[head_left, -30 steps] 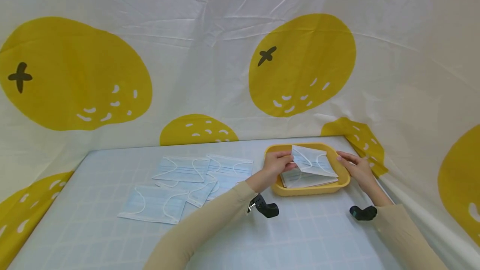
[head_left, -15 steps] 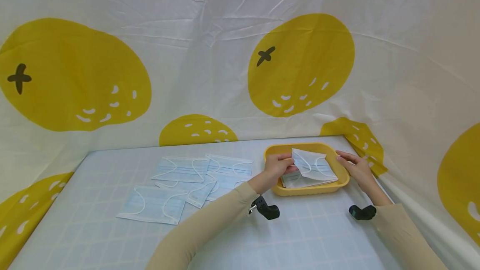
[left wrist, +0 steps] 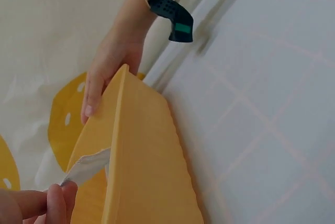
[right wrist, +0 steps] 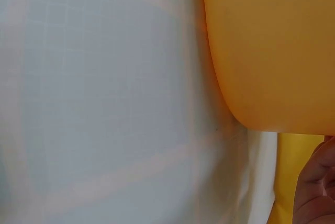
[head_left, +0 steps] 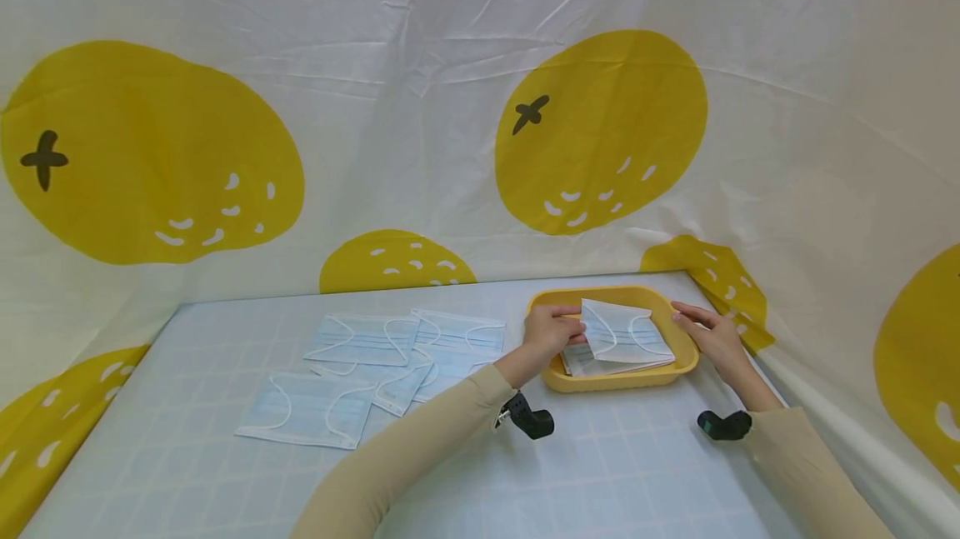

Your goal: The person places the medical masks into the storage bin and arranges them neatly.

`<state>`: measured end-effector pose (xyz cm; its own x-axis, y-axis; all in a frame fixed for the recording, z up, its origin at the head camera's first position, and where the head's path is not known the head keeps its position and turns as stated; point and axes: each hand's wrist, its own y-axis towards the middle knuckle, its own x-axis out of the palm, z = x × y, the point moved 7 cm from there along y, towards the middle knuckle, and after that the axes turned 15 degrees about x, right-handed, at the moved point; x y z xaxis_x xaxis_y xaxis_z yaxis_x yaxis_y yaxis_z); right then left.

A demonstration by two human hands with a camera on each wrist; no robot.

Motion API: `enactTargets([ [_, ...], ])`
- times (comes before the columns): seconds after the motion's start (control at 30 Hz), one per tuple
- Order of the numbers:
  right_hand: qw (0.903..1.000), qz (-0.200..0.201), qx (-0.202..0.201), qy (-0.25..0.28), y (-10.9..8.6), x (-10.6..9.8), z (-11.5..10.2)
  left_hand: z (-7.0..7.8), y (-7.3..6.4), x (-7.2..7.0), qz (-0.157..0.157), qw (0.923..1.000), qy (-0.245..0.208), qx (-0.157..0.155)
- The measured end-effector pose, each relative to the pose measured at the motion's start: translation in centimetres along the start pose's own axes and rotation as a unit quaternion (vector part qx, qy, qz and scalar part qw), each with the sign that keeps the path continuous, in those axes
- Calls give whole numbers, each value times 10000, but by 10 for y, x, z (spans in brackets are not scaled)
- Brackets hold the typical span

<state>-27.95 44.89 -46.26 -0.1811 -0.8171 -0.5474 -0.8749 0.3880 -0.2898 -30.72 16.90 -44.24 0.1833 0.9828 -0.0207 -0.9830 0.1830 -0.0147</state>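
My left hand (head_left: 549, 334) pinches the left edge of a light-blue face mask (head_left: 624, 329) with white ear loops. That mask lies over other masks inside the yellow tray (head_left: 558, 383), its left side slightly raised. In the left wrist view, thumb and fingers (left wrist: 58, 197) meet on the mask's pale edge. At the tray's right end, my right hand (head_left: 716, 343) grips the rim, thumb at the edge. Only part of the right hand (right wrist: 316, 185) shows in the right wrist view, below the tray wall (right wrist: 272, 51).
Several face masks (head_left: 311, 407) lie overlapping on the pale checked cloth (head_left: 187, 472) left of the tray. A white curtain (head_left: 435, 122) with large yellow fruit prints hangs behind the table and at its sides.
The held mask has come down from a raised, tilted position to lie flatter on the masks in the tray. My left hand has shifted slightly left; the right hand stays at the rim.
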Motion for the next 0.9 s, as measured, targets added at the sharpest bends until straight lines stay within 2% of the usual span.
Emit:
enactTargets([
  [0.33,10000,-24,-64,23,0,1,1,5,2,-5,-100,9986,393,345],
  [0.67,10000,-10,-76,-7,-2,0,-1,6,3,-5,-351,9954,842,296],
  [0.9,10000,-22,-50,35,1,1,3,4,6,-7,-444,9886,1436,-6],
])
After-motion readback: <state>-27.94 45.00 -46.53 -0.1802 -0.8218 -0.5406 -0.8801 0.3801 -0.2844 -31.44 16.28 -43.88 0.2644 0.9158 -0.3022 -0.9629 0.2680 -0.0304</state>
